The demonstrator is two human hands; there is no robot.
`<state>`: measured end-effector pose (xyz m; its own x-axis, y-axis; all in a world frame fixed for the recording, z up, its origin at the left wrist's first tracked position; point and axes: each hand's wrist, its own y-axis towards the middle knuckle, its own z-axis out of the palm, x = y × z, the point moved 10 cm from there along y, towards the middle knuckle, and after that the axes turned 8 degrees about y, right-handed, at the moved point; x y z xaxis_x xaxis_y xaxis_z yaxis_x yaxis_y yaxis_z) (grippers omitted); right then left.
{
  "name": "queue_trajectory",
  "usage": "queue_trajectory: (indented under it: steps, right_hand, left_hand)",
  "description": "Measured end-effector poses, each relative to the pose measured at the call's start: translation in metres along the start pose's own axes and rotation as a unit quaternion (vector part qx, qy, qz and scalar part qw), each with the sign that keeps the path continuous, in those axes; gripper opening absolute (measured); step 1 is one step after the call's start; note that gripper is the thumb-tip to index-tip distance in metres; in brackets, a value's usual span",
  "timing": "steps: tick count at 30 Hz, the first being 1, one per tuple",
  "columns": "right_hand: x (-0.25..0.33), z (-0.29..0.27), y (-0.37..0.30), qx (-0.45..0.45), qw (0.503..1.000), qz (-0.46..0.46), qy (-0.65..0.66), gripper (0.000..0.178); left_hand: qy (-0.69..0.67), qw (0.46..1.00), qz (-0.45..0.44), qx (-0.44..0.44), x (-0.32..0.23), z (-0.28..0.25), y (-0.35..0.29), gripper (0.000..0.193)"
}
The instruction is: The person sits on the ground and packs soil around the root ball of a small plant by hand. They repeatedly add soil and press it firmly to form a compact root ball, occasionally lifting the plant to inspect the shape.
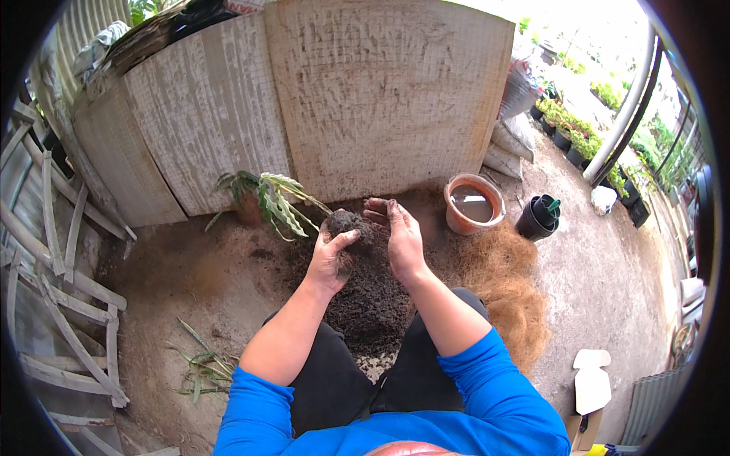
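Observation:
My left hand (328,258) is wrapped round a dark, moist soil ball (347,223). From it a leafy plant (283,204) with long, wavy-edged green leaves sticks out to the left; I take the ball to be around its roots, though the roots are hidden. My right hand (403,242) is held just right of the ball, open, with its fingers stretched out and soil on the fingertips. Below both hands, between my knees, a heap of loose dark soil (369,304) lies on the ground.
Right of the soil lie a pile of brown fibre (498,285), a terracotta-coloured bucket (456,216) of murky water and stacked black pots (536,224). Large boards (380,99) stand ahead. Cut leaves (204,368) lie at left, near a wooden frame (76,300).

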<state>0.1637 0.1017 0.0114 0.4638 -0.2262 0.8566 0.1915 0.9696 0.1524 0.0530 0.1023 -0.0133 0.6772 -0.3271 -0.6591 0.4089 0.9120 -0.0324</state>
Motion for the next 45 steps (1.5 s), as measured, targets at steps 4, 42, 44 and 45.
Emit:
queue_trajectory:
  steps: [4,42,44,45]
  right_hand:
    - [0.006,-0.009,0.005,-0.013,0.998,-0.005,-0.058,0.036]
    - [0.028,0.004,0.002,0.089,0.979,0.057,-0.173,0.021]
    - [0.036,0.014,0.001,0.128,0.960,-0.001,-0.251,0.024]
    - [0.035,0.014,0.001,0.132,0.956,0.000,-0.260,0.024]
  left_hand:
    - [0.014,1.000,0.008,-0.001,-0.003,0.000,-0.001,0.042]
    - [0.043,0.998,0.037,0.015,-0.011,0.004,-0.002,0.056]
    - [0.037,0.999,0.035,0.012,-0.012,0.008,-0.004,0.059]
    - [0.038,0.999,0.034,0.009,-0.012,0.007,-0.004,0.059]
